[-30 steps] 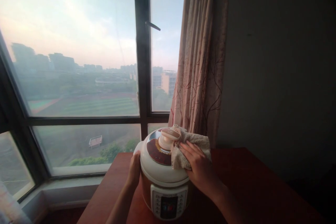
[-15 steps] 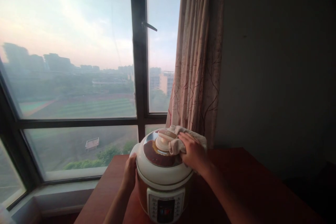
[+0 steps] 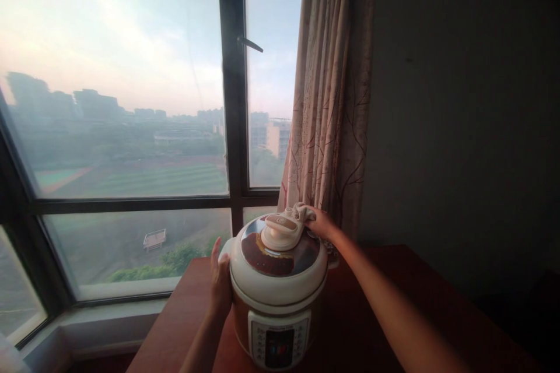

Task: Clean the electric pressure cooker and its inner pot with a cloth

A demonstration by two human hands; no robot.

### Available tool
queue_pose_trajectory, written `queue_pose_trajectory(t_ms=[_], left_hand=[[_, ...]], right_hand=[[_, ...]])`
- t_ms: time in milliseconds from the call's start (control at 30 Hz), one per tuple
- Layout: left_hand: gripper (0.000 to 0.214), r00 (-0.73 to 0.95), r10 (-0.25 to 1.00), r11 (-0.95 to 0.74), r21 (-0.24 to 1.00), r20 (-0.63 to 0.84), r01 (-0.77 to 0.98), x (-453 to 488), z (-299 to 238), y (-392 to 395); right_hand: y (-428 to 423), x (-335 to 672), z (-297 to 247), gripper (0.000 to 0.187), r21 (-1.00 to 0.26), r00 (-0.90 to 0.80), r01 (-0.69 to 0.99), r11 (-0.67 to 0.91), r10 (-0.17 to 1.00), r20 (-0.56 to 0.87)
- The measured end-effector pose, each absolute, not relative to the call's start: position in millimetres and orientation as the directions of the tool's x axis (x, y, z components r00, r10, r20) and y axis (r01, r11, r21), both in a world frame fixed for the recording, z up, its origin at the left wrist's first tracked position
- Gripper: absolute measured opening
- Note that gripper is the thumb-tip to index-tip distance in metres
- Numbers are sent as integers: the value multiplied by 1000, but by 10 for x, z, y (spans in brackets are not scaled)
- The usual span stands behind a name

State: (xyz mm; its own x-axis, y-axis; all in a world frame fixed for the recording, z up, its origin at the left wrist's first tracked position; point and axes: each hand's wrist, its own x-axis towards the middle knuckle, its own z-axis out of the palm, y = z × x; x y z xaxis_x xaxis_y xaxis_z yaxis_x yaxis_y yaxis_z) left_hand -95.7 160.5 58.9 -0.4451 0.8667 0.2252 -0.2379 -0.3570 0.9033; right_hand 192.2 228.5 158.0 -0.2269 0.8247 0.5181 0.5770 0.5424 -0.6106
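A cream and brown electric pressure cooker [image 3: 279,285] stands on a red-brown table [image 3: 394,315], its control panel facing me. My left hand [image 3: 219,277] lies flat against the cooker's left side, fingers stretched upward. My right hand [image 3: 321,222] reaches over the far right of the lid and presses a beige cloth [image 3: 300,210] behind the lid's handle [image 3: 282,229]. Most of the cloth is hidden behind the lid and my hand.
A large window [image 3: 118,128] with a dark frame fills the left, with a sill below it. A patterned curtain [image 3: 328,93] hangs just behind the cooker. A dark wall [image 3: 464,116] stands on the right.
My right hand has slid the cloth from the near right of the lid round to the far side behind the handle. The left hand has stayed on the cooker's side.
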Motion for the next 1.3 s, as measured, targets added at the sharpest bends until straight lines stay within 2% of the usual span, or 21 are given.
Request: queue_pose_trajectory(t_ms=[167, 300, 533, 633, 767, 933, 1067, 1300], left_hand=[[65, -403, 880, -360, 906, 251, -223, -969, 600, 1603], [67, -407, 884, -355, 895, 228, -269, -950, 590, 1614], [66, -408, 887, -353, 889, 218, -292, -919, 609, 1584], [66, -413, 883, -357, 889, 222, -286, -931, 593, 1594], [67, -390, 890, -360, 887, 235, -288, -963, 564, 1613], [65, -340, 909, -348, 888, 242, -299, -990, 555, 1617], [63, -361, 900, -356, 887, 242, -293, -979, 538, 1621], [63, -364, 899, -369, 872, 245, -322, -950, 520, 1619]], right_hand=[[2049, 1995, 1460, 28, -615, -136, 607, 502, 829, 542], [1737, 2057, 1398, 35, -588, -128, 620, 520, 806, 578], [1129, 1865, 1249, 50, -341, -244, 715, 610, 675, 696], [889, 1720, 1083, 57, -313, -240, 673, 670, 599, 764], [676, 1612, 794, 58, -307, -179, 644, 701, 528, 830], [635, 1655, 553, 60, -190, -249, 680, 709, 466, 849], [907, 1792, 739, 62, -257, -208, 659, 707, 499, 841], [1691, 1921, 1347, 51, -510, -95, 667, 543, 741, 665]])
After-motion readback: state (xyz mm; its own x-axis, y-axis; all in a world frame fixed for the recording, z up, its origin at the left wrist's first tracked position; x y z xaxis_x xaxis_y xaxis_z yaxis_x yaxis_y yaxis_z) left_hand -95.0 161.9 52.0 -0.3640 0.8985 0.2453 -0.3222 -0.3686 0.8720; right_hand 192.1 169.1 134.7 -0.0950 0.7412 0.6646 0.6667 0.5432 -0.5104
